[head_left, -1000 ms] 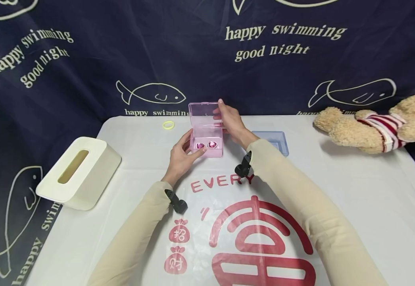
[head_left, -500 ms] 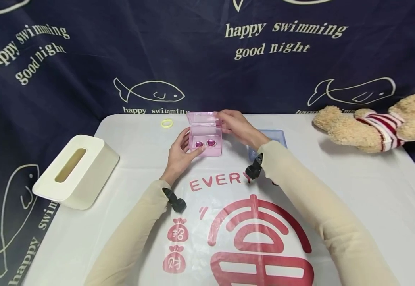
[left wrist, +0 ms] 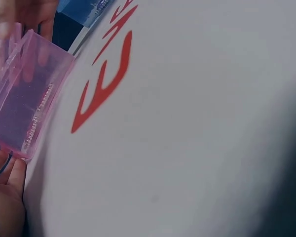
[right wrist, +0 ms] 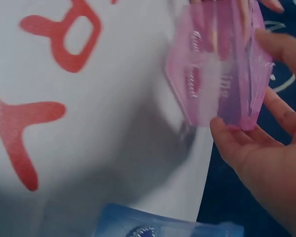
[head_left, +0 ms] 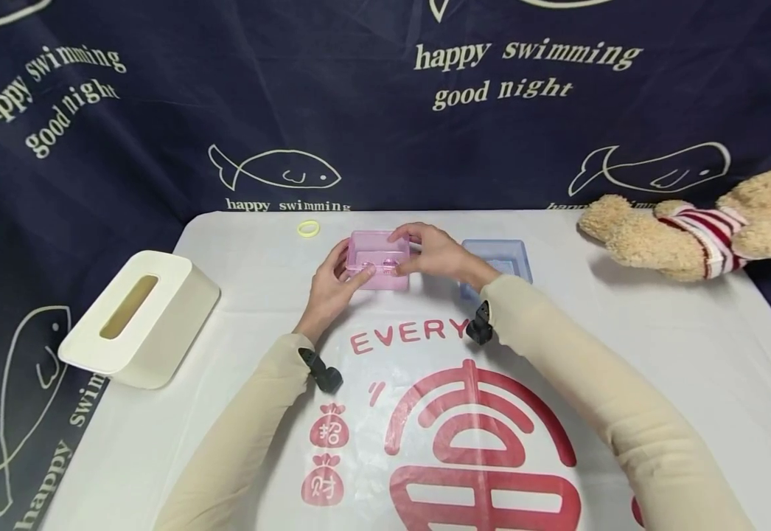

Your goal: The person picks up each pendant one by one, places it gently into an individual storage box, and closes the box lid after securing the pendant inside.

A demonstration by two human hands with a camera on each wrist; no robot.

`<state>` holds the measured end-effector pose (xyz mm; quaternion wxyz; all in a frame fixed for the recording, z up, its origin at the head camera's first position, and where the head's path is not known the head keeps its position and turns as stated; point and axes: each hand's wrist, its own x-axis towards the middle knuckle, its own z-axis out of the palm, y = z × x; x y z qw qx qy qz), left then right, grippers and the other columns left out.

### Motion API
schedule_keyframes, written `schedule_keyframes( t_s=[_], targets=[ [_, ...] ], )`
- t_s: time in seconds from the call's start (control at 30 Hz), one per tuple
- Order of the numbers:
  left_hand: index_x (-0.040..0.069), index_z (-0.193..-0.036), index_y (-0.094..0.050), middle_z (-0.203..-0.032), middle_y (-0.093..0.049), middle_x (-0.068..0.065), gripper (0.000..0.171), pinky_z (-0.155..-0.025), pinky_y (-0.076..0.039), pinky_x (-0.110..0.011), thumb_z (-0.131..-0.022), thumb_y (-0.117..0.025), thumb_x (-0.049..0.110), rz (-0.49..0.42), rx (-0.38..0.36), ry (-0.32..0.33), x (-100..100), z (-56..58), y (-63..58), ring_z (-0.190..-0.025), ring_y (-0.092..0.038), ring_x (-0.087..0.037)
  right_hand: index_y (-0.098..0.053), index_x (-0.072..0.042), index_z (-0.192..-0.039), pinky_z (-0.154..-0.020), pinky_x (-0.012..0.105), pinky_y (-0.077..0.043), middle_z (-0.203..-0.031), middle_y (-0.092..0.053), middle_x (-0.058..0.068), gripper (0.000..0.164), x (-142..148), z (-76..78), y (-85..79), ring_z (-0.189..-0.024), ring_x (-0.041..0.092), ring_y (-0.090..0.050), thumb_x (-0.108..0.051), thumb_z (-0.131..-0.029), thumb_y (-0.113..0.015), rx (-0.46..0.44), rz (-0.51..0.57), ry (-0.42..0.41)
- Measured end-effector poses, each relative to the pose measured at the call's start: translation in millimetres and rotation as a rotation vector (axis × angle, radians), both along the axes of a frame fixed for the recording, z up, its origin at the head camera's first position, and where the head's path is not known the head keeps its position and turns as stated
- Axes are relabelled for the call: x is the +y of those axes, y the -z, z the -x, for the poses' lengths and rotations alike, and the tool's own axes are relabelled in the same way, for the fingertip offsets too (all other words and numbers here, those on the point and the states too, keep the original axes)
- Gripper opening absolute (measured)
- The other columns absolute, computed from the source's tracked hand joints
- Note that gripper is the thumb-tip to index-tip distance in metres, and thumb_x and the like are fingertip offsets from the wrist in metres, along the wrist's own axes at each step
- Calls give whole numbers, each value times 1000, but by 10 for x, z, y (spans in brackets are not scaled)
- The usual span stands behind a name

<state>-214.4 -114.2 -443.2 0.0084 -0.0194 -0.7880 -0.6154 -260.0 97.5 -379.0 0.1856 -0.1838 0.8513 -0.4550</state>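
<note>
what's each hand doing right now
Left hand: grips the left end of the small translucent pink plastic box.
Right hand: fingers curled over the box's lowered lid, holding it.

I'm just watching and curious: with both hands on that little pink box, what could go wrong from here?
The pink box looks closed, with the left hand and right hand gripping its two ends. If the lid hasn't snapped fully, it might spring open and let the two small pink pieces inside escape. A fingertip could also get nipped at the lid's edge. The blue box sits just behind the right wrist, so a quick pull back might knock it.
</note>
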Motion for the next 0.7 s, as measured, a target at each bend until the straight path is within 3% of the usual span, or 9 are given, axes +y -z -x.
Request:
schedule_keyframes(
  t_s=[0.2, 0.37, 0.43, 0.6, 0.7],
  targets=[
    [11, -145, -41, -143, -50, -15, 63, -114, -39, -29, -90, -69, 27, -18, -28, -11, 19, 5, -26, -132, -49, -26, -58, -6, -122, -113, 41, -41, -146, -44, 12, 55, -56, -80, 34, -138, 35, -41, -6, -71, -81, 125, -50, 5],
    [2, -145, -39, -144, -47, -22, 62, -115, -39, -36, -91, -67, 17, -6, -23, -12, 80, -116, -263, -133, -47, -33, -59, -7, -121, -110, 40, -43, -145, -45, 10, 46, -66, -92, 40, -136, 31, -43, -14, -79, -76, 142, -32, 34],
    [4, -145, -39, -145, -47, -20, 63, -115, -39, -35, -91, -68, 18, -6, -17, -11, 86, -108, -246, -133, -47, -32, -59, -6, -121, -109, 38, -45, -145, -45, 9, 44, -59, -91, 44, -136, 30, -43, -15, -81, -75, 143, -22, 41],
    [12, -146, -40, -145, -48, -12, 66, -113, -40, -28, -89, -71, 26, -13, 0, -15, 44, 6, -4, -133, -49, -24, -59, -4, -122, -110, 38, -45, -145, -45, 10, 45, -54, -91, 56, -137, 31, -42, -15, -81, -76, 137, -5, 42],
    [12, -145, -41, -144, -50, -11, 65, -112, -41, -26, -88, -71, 26, -7, 7, -24, 44, -3, 1, -131, -51, -22, -58, -4, -123, -110, 39, -44, -145, -45, 10, 46, -61, -93, 54, -137, 31, -42, -15, -82, -76, 139, -13, 37]
  ],
)
